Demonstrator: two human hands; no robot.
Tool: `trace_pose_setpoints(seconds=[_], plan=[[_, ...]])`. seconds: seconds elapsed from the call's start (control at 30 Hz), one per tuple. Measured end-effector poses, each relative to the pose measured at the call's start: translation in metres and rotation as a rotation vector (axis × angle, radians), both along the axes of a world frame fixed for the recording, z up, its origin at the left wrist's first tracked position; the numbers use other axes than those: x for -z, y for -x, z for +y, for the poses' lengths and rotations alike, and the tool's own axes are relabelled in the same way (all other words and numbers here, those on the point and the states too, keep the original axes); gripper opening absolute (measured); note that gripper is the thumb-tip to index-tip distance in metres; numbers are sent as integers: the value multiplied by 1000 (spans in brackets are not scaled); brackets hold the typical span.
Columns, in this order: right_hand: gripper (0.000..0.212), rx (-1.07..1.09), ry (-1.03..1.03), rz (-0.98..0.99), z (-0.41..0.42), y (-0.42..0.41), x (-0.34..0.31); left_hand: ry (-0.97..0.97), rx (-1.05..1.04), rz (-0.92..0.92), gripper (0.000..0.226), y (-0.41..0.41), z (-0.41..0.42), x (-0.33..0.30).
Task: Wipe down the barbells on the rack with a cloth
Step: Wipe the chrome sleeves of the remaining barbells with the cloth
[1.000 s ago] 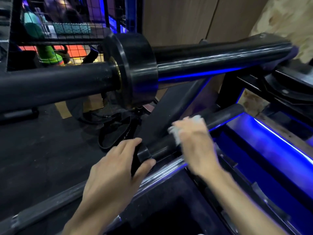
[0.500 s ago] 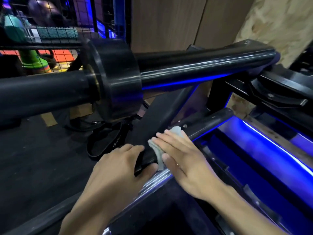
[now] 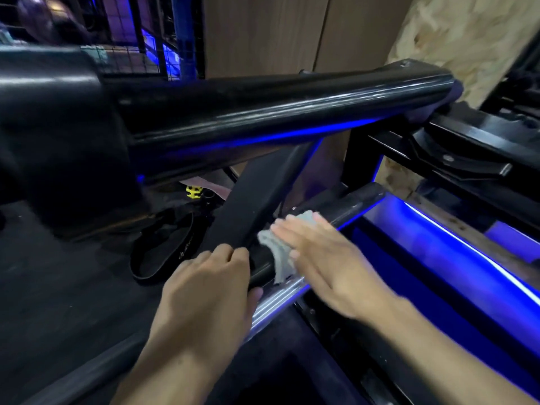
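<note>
A lower black barbell sleeve [image 3: 347, 207] lies on the rack, running up to the right. My left hand [image 3: 210, 290] grips its collar, fingers over the top and thumb underneath. My right hand [image 3: 324, 258] lies with straight fingers on a pale grey cloth [image 3: 277, 255] and presses it onto the sleeve just right of the collar. The bar's silver shaft [image 3: 277, 299] shows below the hands. A thicker upper barbell sleeve [image 3: 292, 112] with a big black collar [image 3: 58, 135] crosses the top of the view.
A black rack upright [image 3: 257, 200] slants between the two bars. Blue-lit rack rails [image 3: 438, 238] run along the right. A black strap [image 3: 166, 247] lies on the dark floor at left. A wire cage [image 3: 131, 30] and wooden wall panels [image 3: 263, 33] stand behind.
My right hand slid the cloth down the lower sleeve towards the collar, then stayed close beside my left hand. The view shifted left and nearer to the upper bar.
</note>
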State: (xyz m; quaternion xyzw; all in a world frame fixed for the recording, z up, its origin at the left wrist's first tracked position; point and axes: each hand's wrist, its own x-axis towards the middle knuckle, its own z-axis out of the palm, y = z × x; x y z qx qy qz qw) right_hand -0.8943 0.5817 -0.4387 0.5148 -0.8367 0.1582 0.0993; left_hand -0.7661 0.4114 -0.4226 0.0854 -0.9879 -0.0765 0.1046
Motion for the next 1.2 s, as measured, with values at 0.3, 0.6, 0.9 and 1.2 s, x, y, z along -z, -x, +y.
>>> trace_pose_setpoints(seconds=[0.3,0.6,0.9,1.2], plan=[[48,318,229,-16,16,33,20,-30,10,19,21,33,28,4],[46,449,208,-16,54,92,16,-204,-61,46,37,48,22,8],[49,437,112,1,56,100,11,-159,-60,15,47,48,29,11],[45,221,-83,80,27,75,1,-88,-78,-25,33,42,32,5]])
